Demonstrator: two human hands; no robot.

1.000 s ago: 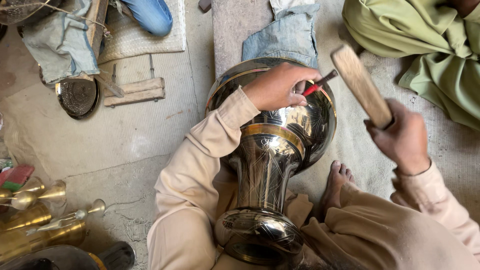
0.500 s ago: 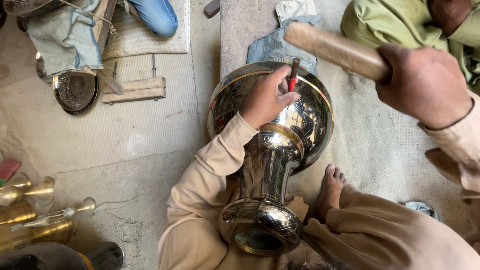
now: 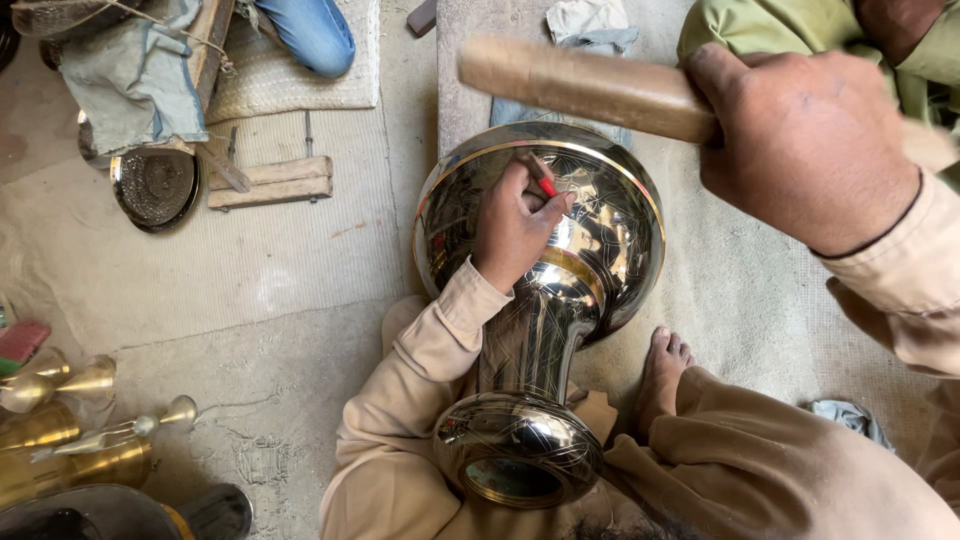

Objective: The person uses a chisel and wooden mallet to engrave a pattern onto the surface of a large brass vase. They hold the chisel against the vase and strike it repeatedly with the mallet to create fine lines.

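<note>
You are sitting on a floor covered with worn beige matting (image 3: 250,270), and at twelve o'clock a stone slab (image 3: 460,100) runs away from you. The biggest thing before you is the polished metal vase (image 3: 590,250), lying tilted across your lap with its broad bowl toward twelve o'clock and its round foot toward six. Your right hand (image 3: 810,150), at two o'clock, is clenched around a wooden mallet (image 3: 580,85) whose head reaches toward eleven o'clock above the vase. Your left hand (image 3: 515,225) rests on the bowl, fingers closed on a red-handled chisel (image 3: 545,185) whose tip touches the metal. Your bare foot (image 3: 665,375) lies just beside the vase's neck at four o'clock. At nine o'clock lie a dark round dish (image 3: 155,185) and wooden blocks (image 3: 270,180); at eight o'clock stand brass pieces (image 3: 70,430). Another person's blue-trousered knee (image 3: 315,35) shows at eleven o'clock.
</note>
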